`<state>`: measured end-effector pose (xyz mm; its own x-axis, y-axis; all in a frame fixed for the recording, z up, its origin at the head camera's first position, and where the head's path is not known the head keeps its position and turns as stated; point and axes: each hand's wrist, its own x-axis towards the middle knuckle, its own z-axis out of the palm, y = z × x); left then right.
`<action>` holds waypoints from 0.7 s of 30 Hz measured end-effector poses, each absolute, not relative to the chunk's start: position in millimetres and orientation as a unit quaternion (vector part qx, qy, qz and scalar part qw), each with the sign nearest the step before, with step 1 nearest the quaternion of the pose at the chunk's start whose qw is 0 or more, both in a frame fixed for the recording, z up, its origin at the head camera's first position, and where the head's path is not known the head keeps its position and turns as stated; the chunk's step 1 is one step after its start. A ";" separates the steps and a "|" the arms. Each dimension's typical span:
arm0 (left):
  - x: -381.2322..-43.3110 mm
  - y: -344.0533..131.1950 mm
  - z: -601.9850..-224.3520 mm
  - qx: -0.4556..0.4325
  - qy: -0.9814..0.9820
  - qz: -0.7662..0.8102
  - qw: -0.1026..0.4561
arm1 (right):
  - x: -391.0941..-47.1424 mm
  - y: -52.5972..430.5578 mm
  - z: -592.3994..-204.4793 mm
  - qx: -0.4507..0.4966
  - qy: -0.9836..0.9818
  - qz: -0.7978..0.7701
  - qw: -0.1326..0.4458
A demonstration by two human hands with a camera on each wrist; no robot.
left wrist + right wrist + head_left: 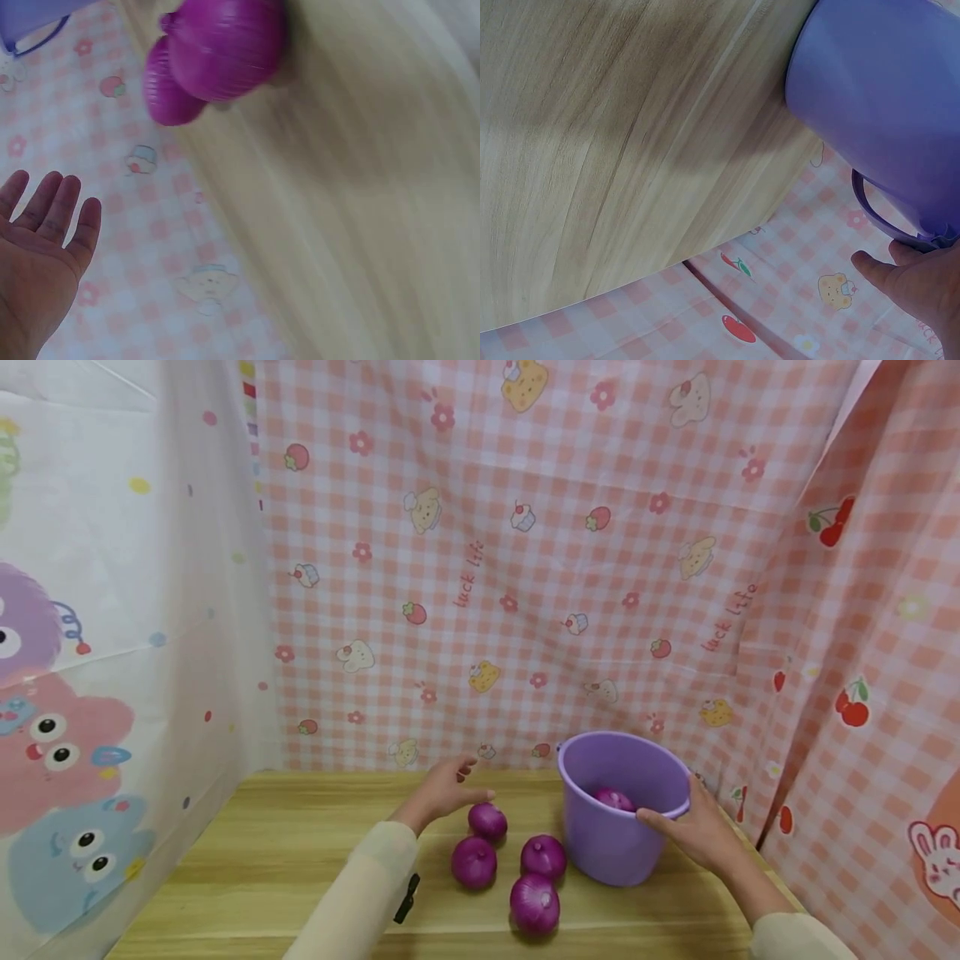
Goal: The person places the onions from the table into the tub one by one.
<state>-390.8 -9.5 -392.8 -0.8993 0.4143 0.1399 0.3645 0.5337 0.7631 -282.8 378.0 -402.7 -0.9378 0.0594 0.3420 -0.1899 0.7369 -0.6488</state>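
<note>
A purple bucket point(611, 847) stands on the right of the table, with a red onion point(613, 798) showing inside it. My right hand point(701, 827) holds the bucket's rim, thumb over the edge and fingers on the outer side, near the hanging handle point(885, 225). My left hand point(444, 789) hovers with spread fingers just above the rearmost red onion point(488, 821), its palm bare in the left wrist view. Close by lie another red onion point(474, 862) and, nearer the bucket, two more, one red onion point(543, 857) behind the other red onion point(535, 904).
A small black strap-like object point(407, 898) lies on the wooden table point(300, 860) beside the left sleeve. A pink checked curtain point(487, 568) hangs behind the table and along its right side. A white cartoon-printed sheet point(180, 610) hangs at the left.
</note>
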 end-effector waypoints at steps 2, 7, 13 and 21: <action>-389.3 -15.3 -398.8 0.215 0.877 0.429 0.037 | -282.6 378.5 -402.7 0.030 -0.918 0.357 0.169; -386.4 -27.5 -416.3 0.194 0.882 0.427 0.049 | -282.0 378.6 -403.0 0.022 -0.921 0.354 0.162; -383.2 -35.2 -432.3 0.202 0.881 0.425 0.048 | -281.4 378.0 -403.1 0.022 -0.921 0.354 0.164; -375.3 -40.2 -446.5 0.204 0.877 0.429 0.073 | -282.0 377.7 -402.1 0.033 -0.918 0.354 0.174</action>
